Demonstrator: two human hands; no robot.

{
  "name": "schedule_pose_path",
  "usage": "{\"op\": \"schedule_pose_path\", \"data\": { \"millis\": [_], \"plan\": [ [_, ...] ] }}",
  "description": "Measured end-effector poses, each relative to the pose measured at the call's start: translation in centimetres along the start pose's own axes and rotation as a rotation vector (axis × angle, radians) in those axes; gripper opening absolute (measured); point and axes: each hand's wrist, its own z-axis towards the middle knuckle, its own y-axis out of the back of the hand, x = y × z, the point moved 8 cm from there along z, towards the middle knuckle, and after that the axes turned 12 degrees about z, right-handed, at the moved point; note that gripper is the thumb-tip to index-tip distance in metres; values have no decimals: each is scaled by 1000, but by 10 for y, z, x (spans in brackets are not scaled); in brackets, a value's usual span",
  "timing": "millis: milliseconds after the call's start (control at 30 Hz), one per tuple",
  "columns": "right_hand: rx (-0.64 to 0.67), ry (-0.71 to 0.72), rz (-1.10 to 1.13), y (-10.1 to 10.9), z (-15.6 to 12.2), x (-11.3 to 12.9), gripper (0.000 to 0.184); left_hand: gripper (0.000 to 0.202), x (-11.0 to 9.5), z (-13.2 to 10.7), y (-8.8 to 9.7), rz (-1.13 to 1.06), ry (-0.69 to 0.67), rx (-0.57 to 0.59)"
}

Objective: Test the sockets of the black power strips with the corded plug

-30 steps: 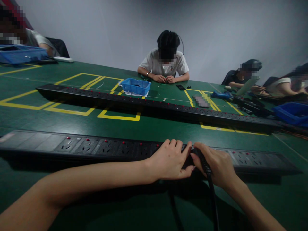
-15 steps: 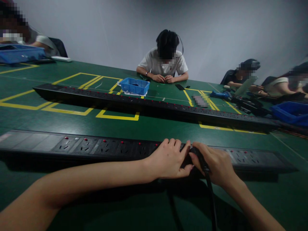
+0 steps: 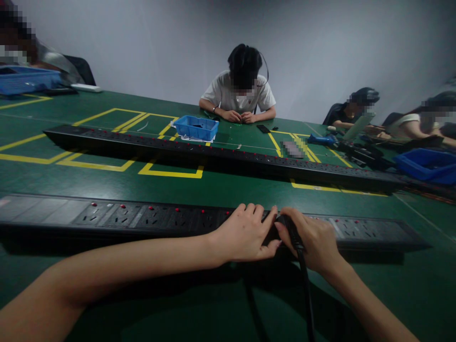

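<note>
A long black power strip (image 3: pixel 137 218) with rows of sockets and small red parts lies across the table in front of me. My left hand (image 3: pixel 244 235) grips its middle, fingers over the far edge and thumb on the near side. Just to the right, my right hand (image 3: pixel 315 240) is closed around a black plug (image 3: pixel 292 232), held against the strip's face. From the plug a black cord (image 3: pixel 307 289) hangs down toward me. The plug's front end is hidden by my fingers, so I cannot tell how deep it sits in a socket.
Beyond lies a second long power strip (image 3: pixel 228 156) on the green table (image 3: pixel 171 187) marked with yellow tape. A blue tray (image 3: pixel 196 128) stands behind it, and a blue bin (image 3: pixel 427 166) is at the right. A person (image 3: pixel 245 90) sits opposite; others sit at both sides.
The whole view has shifted slightly, so things appear a little farther left. Both hands keep their hold, with the plug at the same place on the strip.
</note>
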Motion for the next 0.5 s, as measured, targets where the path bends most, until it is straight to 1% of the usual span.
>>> {"op": "schedule_pose_path", "data": {
  "millis": [233,500],
  "plan": [
    [-17,-29,23,-1,-1,-1,21,64,0,1,0,7,-1,5],
    [-62,-34,-42,4,-3,-1,23,65,-1,0,-1,13,6,0]
  ]
}}
